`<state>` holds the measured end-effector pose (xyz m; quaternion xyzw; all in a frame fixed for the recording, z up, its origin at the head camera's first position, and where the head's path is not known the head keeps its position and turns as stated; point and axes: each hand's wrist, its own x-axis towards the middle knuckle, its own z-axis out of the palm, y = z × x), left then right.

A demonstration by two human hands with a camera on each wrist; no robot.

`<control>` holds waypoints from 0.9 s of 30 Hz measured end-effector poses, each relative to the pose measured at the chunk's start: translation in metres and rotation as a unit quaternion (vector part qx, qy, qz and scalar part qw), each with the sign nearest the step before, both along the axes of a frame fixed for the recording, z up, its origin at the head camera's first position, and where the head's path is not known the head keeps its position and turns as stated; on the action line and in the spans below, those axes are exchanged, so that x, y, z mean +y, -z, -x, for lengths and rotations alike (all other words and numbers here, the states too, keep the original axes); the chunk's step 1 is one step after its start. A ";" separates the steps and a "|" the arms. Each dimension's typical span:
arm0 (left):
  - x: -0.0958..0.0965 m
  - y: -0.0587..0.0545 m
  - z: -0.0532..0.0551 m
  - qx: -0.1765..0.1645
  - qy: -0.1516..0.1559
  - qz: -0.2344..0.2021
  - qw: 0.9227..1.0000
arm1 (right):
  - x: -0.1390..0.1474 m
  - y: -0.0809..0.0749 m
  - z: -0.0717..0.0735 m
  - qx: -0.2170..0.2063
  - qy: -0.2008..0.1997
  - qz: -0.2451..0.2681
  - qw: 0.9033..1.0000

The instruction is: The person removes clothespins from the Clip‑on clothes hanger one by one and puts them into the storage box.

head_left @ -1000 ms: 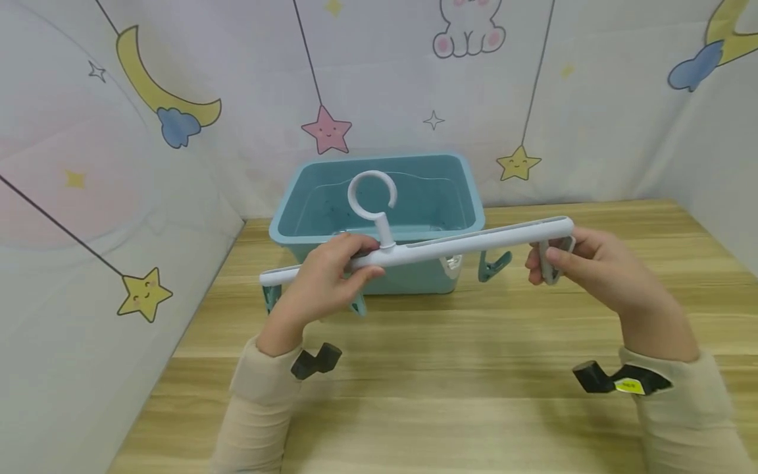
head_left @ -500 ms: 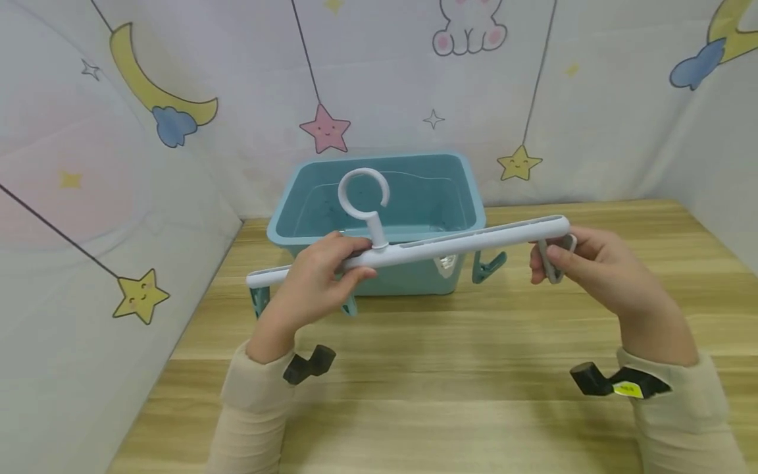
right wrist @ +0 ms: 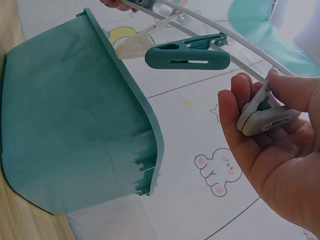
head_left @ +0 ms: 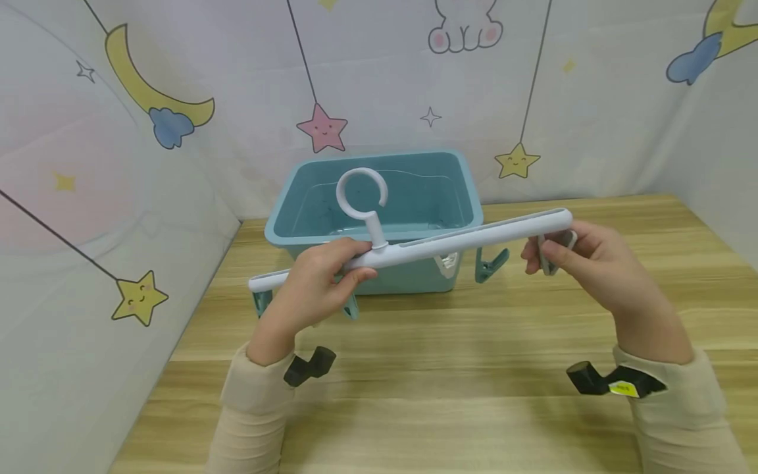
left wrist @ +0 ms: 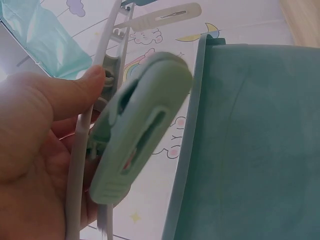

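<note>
A white clip hanger (head_left: pixel 474 241) with a round hook is held above the table, its right end higher than its left. My left hand (head_left: pixel 314 289) grips the bar just left of the hook. At the bar's right end my right hand (head_left: pixel 604 270) pinches a light grey clip (right wrist: pixel 267 120) between thumb and fingers. A dark green clip (right wrist: pixel 187 56) and a whitish translucent clip (right wrist: pixel 135 46) hang between the hands. Another green clip (left wrist: pixel 140 130) hangs by my left hand, and one more green clip (head_left: pixel 262 303) is at the left end, partly hidden by that hand.
Behind the hanger stands a teal plastic bin (head_left: pixel 284 238) on the wood-grain table (head_left: pixel 450 382). White cloth walls (head_left: pixel 592 131) with printed stars and moons enclose the back and sides.
The hanger has shifted slightly left since the first frame. Its right end has risen a little, and the grey clip in my right hand has moved up and tilted.
</note>
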<state>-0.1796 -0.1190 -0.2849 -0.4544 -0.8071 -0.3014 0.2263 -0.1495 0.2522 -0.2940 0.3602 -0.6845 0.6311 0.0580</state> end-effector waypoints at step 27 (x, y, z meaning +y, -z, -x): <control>-0.002 0.002 -0.001 0.028 0.046 -0.024 0.998 | -0.014 -0.006 -0.013 0.002 0.130 -0.009 0.991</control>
